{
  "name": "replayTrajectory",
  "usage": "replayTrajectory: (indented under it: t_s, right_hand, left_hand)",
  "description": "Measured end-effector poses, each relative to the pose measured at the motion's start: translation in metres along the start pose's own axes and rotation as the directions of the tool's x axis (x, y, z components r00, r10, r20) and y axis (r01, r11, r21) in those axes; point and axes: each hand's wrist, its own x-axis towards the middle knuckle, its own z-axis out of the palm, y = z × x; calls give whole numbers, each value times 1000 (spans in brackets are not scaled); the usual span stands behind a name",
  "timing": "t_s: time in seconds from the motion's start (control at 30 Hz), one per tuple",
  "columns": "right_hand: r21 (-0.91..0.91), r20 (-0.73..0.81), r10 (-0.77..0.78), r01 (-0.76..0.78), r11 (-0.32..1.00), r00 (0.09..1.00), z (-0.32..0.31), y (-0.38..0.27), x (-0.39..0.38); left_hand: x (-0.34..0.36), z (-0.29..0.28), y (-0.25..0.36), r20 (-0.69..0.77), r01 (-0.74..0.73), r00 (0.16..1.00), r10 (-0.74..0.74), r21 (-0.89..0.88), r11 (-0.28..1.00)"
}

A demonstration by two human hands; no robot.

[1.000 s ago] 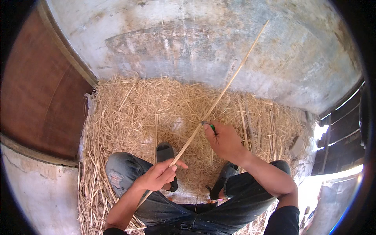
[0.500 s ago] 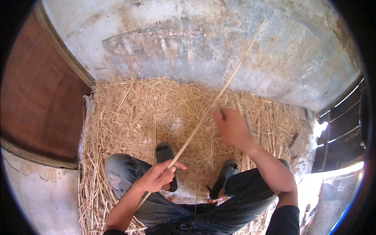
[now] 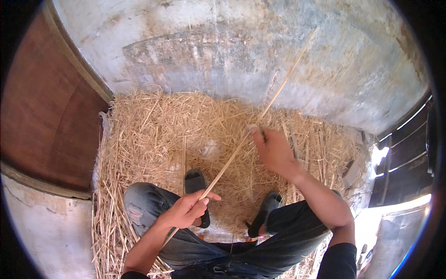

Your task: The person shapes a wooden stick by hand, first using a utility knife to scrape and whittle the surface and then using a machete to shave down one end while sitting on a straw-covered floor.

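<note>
A long, thin bamboo strip (image 3: 226,166) slants from beside my left thigh up to the right, its far end in front of the wall. My left hand (image 3: 185,210) is closed round its lower part, with the index finger pointing out to the right. Farther up, my right hand (image 3: 274,151) is closed on a small green-handled tool (image 3: 263,134). Most of that tool is hidden in the fist, and its tip meets the strip by the thumb. Whether the right fingers also touch the strip cannot be made out.
Pale shavings (image 3: 153,135) cover the floor between my feet and the stained wall (image 3: 260,51). Loose strips (image 3: 114,223) lie at the left. My dark sandals (image 3: 194,182) rest among the shavings. A brown panel (image 3: 51,107) stands left, dark slats (image 3: 404,158) right.
The right hand, blurred before, now shows more sharply at nearly the same place along the strip. The strip's far end has shifted slightly down and right. My left hand keeps its hold.
</note>
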Motion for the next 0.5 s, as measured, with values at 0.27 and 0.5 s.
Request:
replayTrajectory:
  t_s: [0.27,0.5]
  right_hand:
    - [110,7,-44,43,993,999,9,6,-10]
    - [165,82,-214,198,966,973,41,15,-28]
  left_hand:
    - [3,-2,0,0,-17,1000,17,51,999]
    - [0,-2,-1,-2,14,1000,-14,-6,1000]
